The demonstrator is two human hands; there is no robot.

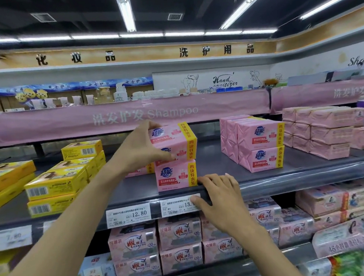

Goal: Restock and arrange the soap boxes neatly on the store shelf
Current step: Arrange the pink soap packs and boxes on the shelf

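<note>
Two bare arms (75,219) reach up from the bottom of the view, from 7 o'clock and 5 o'clock. At the middle, the left hand (142,147) grips the top pink soap box (176,136), a wrapped pack with a yellow strip down its right side. Its fingers curl over the top of the box and its thumb presses low on the front. That box sits on the bottom pink soap box (176,176) of the same kind, which stands at the front of the long grey metal shelf (296,173).

Toward 4 o'clock, the right hand (221,197) rests on the shelf's front edge with its fingers loose and a little spread. Its fingertips lie just beside the bottom box's corner, and its thumb lies on a white paper price tag (176,206).

At 3 o'clock on the same shelf stands a neat pile of pink soap boxes (260,145). At 9 o'clock sit flat yellow cardboard boxes (56,184) in stacks. At 12 o'clock hangs a long pink banner (69,123) with the word Shampoo. At 6 o'clock, pale pink soap packs (178,234) stand in rows.
</note>
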